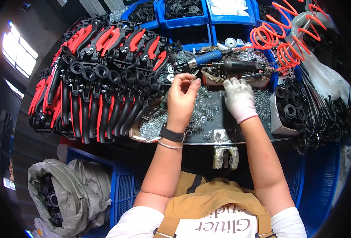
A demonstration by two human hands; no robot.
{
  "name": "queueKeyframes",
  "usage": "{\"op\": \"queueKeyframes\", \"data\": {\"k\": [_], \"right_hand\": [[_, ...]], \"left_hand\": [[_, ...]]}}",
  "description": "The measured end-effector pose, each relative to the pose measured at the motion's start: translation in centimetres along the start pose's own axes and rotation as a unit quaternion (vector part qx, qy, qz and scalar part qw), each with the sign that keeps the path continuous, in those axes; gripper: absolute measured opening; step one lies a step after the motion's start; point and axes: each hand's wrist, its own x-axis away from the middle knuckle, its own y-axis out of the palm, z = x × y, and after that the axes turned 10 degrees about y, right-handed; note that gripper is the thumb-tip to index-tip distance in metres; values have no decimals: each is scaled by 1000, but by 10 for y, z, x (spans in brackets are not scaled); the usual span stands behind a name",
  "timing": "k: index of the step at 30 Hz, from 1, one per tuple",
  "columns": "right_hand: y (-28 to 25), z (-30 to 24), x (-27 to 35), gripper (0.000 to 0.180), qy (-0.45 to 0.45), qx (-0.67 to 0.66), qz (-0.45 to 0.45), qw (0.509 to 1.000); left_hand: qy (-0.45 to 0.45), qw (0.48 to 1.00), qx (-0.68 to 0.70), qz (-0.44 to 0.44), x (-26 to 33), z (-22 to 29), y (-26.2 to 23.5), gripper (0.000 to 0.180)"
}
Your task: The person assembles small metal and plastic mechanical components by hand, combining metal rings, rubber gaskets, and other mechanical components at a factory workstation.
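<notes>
The black driver (pixel 243 66) lies just beyond my gloved right hand (pixel 239 99), at its twelve o'clock; I'd expect it rigid, fairly heavy, best held round the barrel. My left hand (pixel 182 95) brings finger and thumb close; I can't tell either hand's grip.

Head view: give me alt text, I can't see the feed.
A person's bare left hand has its fingers pinched together, any held item unclear, while the white-gloved right hand is just in front of a black cylindrical tool. Loose silver metal springs lie around them; black-and-red clamp-like tools are piled left, with blue plastic bins and coiled orange hoses behind.
</notes>
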Motion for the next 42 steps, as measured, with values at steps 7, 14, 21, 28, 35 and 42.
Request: {"op": "queueKeyframes", "data": {"k": [7, 14, 21, 28, 35, 42], "right_hand": [[-11, 9, 21, 36, 49, -680, -189, 706], [-15, 18, 45, 30, 153, -803, -256, 516], [-9, 28, 60, 29, 162, -832, -247, 470], [-3, 34, 70, 28, 173, -837, -240, 460], [5, 51, 80, 27, 154, -808, -168, 543], [10, 61, 86, 24, 174, -757, -110, 620]], "left_hand": [[-63, 989, 112, -71, 40, -11, 30, 22], [-56, 992, 110, -19, 62, -8, 45, 19], [31, 999, -16, -17, 72, 4, 55, 17], [102, 993, -33, -40, 79, -3, 59, 15], [-294, 870, 390, -69, 83, -18, 59, 11], [-237, 928, 270, -95, 90, -4, 85, 15]]}}
